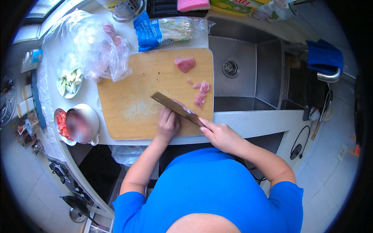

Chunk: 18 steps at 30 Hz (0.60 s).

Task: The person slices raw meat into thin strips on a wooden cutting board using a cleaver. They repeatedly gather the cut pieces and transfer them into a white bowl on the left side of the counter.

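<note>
left grip (168,123) curled, right grip (220,136) closed, forearms (143,167) angled inward

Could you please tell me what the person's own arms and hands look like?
The left hand and right hand are bare, without gloves, and no watch or bracelet shows on either wrist. The forearms are uncovered too. The short sleeves are plain bright blue, matching the finely ribbed top.

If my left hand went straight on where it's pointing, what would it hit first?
Your left hand would probably meet the cleaver blade first; depth is unclear, so its fingers may be touching it.
</note>
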Each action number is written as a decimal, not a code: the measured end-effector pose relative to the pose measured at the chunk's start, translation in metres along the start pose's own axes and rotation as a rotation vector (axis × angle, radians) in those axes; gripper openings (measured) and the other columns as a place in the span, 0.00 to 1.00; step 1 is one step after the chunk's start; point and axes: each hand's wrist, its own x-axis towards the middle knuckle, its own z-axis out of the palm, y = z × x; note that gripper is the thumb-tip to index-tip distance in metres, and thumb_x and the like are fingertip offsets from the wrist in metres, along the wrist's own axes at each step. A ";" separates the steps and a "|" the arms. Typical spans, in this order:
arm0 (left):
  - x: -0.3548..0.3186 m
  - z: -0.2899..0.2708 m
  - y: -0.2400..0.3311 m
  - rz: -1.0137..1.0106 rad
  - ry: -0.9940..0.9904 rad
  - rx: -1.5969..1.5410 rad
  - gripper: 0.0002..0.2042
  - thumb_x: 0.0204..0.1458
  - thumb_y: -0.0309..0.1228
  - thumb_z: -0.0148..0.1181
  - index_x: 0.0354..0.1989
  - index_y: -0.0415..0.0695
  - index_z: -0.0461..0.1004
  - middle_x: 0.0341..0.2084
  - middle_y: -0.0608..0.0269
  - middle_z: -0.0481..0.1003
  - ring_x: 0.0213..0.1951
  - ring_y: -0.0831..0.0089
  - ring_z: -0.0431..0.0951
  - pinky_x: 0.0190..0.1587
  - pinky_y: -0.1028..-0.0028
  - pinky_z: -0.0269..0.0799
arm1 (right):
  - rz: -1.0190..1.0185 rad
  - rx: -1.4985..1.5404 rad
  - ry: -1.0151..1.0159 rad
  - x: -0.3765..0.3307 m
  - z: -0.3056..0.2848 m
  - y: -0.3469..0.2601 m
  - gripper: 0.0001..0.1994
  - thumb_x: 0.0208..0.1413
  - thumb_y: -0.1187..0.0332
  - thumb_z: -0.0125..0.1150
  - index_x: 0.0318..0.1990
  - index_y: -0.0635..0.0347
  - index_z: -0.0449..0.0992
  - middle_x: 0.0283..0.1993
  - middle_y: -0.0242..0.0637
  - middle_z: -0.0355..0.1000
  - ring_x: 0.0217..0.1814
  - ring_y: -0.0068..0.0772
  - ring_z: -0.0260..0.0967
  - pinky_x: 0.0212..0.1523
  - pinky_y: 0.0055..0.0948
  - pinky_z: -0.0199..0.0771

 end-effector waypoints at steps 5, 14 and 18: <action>0.008 0.000 0.002 0.040 0.016 -0.056 0.11 0.45 0.18 0.58 0.40 0.35 0.75 0.37 0.49 0.77 0.44 0.49 0.76 0.51 0.56 0.72 | -0.121 -0.016 0.069 0.057 0.029 -0.009 0.20 0.64 0.60 0.50 0.57 0.64 0.70 0.33 0.62 0.73 0.34 0.63 0.73 0.36 0.48 0.75; 0.017 -0.018 0.032 0.023 -0.012 0.041 0.15 0.41 0.18 0.60 0.41 0.36 0.75 0.41 0.52 0.73 0.49 0.53 0.73 0.55 0.57 0.68 | -0.001 0.159 0.167 0.003 -0.007 0.011 0.20 0.65 0.59 0.49 0.57 0.64 0.70 0.30 0.59 0.74 0.33 0.58 0.76 0.35 0.43 0.75; 0.011 -0.019 0.020 0.058 -0.156 0.100 0.17 0.40 0.21 0.56 0.43 0.36 0.74 0.43 0.52 0.73 0.50 0.52 0.72 0.56 0.59 0.68 | -0.057 0.172 0.130 0.001 -0.009 0.006 0.20 0.65 0.59 0.49 0.58 0.64 0.70 0.28 0.58 0.74 0.31 0.56 0.76 0.33 0.41 0.75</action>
